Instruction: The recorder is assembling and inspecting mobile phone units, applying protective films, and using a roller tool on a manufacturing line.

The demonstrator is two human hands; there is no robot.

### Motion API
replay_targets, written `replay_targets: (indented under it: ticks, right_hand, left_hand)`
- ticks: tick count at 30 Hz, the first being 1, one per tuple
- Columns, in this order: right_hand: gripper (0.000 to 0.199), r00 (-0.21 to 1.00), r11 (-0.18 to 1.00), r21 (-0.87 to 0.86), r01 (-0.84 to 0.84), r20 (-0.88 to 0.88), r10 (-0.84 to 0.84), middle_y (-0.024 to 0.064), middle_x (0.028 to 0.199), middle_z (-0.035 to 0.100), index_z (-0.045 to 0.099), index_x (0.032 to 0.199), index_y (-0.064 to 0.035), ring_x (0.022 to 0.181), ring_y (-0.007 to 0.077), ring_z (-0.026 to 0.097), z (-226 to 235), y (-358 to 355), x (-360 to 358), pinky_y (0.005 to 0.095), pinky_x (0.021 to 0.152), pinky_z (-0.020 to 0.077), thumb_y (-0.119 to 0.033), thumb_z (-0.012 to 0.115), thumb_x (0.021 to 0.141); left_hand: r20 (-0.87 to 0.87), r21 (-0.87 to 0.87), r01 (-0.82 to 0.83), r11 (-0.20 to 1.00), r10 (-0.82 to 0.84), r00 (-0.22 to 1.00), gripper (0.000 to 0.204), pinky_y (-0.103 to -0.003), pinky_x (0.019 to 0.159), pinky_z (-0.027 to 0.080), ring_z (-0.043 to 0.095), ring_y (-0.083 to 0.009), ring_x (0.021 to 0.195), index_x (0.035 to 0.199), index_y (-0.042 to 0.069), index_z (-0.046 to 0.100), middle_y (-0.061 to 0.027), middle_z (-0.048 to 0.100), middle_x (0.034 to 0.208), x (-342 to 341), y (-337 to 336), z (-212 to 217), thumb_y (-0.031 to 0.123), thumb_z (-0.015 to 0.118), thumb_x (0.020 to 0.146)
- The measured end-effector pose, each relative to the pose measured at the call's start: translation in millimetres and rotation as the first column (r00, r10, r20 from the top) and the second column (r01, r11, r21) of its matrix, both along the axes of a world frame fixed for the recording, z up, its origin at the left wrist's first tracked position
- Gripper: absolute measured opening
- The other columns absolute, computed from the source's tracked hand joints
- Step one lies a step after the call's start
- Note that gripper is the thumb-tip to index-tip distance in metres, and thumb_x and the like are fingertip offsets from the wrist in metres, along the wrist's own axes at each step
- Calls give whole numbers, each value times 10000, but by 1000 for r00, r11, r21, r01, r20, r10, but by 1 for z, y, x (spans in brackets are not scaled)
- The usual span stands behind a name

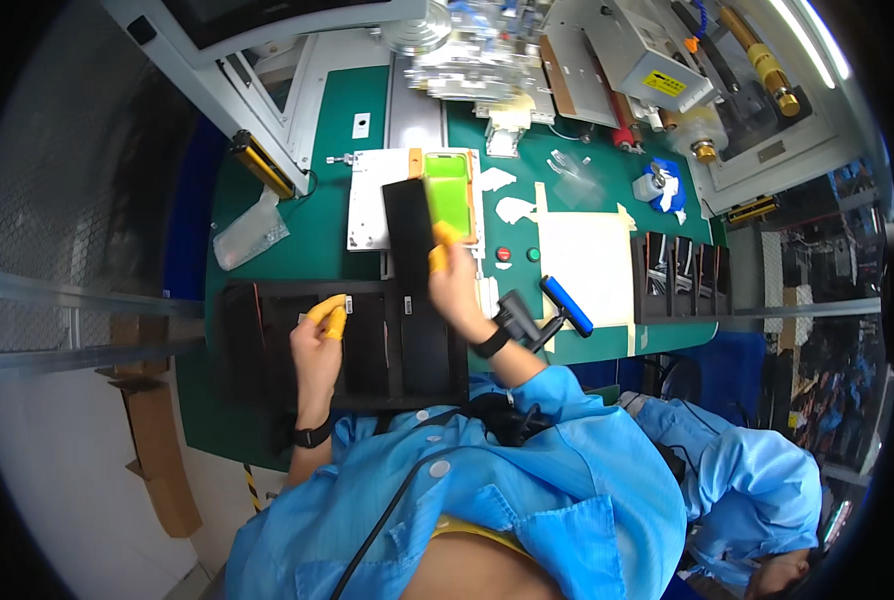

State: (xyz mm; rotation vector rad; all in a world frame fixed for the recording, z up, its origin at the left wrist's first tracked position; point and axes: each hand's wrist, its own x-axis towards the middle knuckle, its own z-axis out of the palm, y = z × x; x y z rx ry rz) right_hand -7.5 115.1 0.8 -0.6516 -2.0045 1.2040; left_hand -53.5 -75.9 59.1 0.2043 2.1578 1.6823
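A green mat covers the surface (267,255) of a factory workstation, with grey machinery standing along its far edge. The landmark is the black slotted tray (422,350) lying at the near edge, right in front of the person in the blue smock.

Left of the tray and farther back, a crumpled clear plastic bag (250,232) lies on the mat, and a yellow-and-black bar (264,165) stands behind it. Over the left half of the tray hovers the left hand (319,345), wearing yellow finger cots; its fingers (332,315) are curled together at the tips, and whether they pinch anything cannot be told.

Directly behind the tray sits a white fixture plate (372,200). A black flat panel (409,225) lies on it, and a panel with a yellow-green film (447,195) rests just beside that, on its right. The right hand (455,280) reaches from the tray toward the fixture, its cotted fingers (443,240) closed on the near edge of the green-filmed panel.

Right of the tray, a blue-headed hand roller (565,305) lies near a white sheet (592,260) taped to the mat. Farther right stands a row of black holders (682,275), and behind them sits a blue-and-white tape roll (664,185).
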Motion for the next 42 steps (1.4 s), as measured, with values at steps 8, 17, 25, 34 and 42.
replay_targets:
  ticks: [8,17,25,34,42]
  right_hand:
    - [305,926,980,-14,199,331,-183,282,840,542,505,968,88,825,424,520,-9,81,-38,453,733,418,27,419,682]
    - [372,849,972,226,63,500,-171,231,1009,526,513,1039,43,973,360,470,-32,107,27,451,791,375,-229,521,785]
    - [474,393,923,45,381,896,-206,273,727,571,624,719,33,733,403,576,-62,117,210,440,626,457,-430,543,777]
    - [245,825,453,-704,547,360,-436,38,629,489,480,963,-10,444,140,494,-73,133,150,240,380,397,-228,514,855]
    - [392,913,835,-549,42,361,191,112,525,535,502,678,48,378,170,514,18,153,-86,286,358,408,-299,452,853]
  left_hand:
    - [-169,-86,141,986,-154,973,210,-225,704,444,582,-122,768,994,18,599,-82,625,886,-5,55,-25,44,576,787]
    - [-539,-506,-27,862,-291,790,442,-415,802,354,422,-290,994,986,34,548,-142,507,985,-34,168,-54,360,638,702]
    - [-520,-667,-162,727,-298,801,756,-419,820,269,359,-295,1027,1083,-38,466,-182,443,1047,-35,222,-72,539,635,625]
    - [-549,-624,-62,779,-380,744,631,-478,872,211,275,-324,1152,1203,29,371,-169,307,1265,-8,109,-56,415,582,751]
    - [-463,-729,-219,649,-231,856,558,-529,892,198,267,-374,1158,1240,28,338,-202,279,1290,40,14,-80,295,543,795]
